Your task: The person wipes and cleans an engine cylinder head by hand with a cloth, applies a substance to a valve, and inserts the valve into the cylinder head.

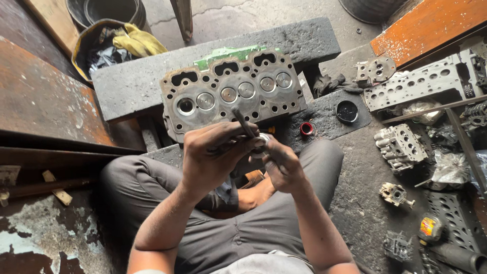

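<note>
I sit cross-legged on the floor. My left hand (pixel 213 155) grips the thin metal stem of an engine valve (pixel 242 122), which slants up and away from me. My right hand (pixel 282 163) is closed around the valve's round head end (pixel 262 138), fingers touching the left hand. Just beyond both hands a grey cylinder head (pixel 231 91) lies face up on a dark block (pixel 132 86), with several round valves seated in it and one seat at its left end open.
A small red cap (pixel 306 128) and a black round tin (pixel 347 111) lie to the right of the cylinder head. More cylinder heads and engine parts (pixel 421 83) crowd the right side. Yellow gloves (pixel 138 41) rest in a bucket at the back left. A rusty metal plate (pixel 45 96) lies left.
</note>
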